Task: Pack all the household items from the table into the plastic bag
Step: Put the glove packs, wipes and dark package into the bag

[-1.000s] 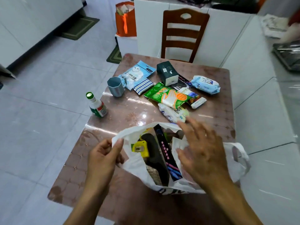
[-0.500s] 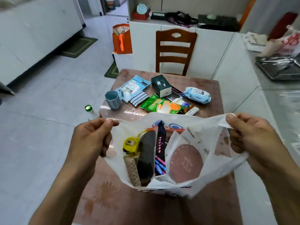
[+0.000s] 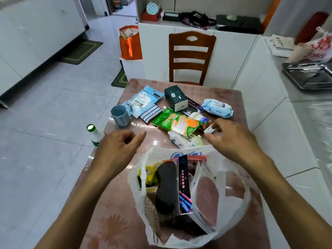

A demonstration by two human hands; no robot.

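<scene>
Inside plastic bag (image 3: 231, 209): black sponge (image 3: 166, 189).

Both hands off plastic bag (image 3: 231, 177), right hand (image 3: 231, 139) reaching small packet (image 3: 209, 129)

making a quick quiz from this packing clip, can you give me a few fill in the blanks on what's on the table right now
1. The blue cup stands on the table with its opening facing ____.
2. The white bottle near the left hand has a ____ cap.
3. The plastic bag lies open, nearest the ____ hand.
4. Beyond the table stands a wooden ____.

Missing words: up; green; right; chair
</scene>
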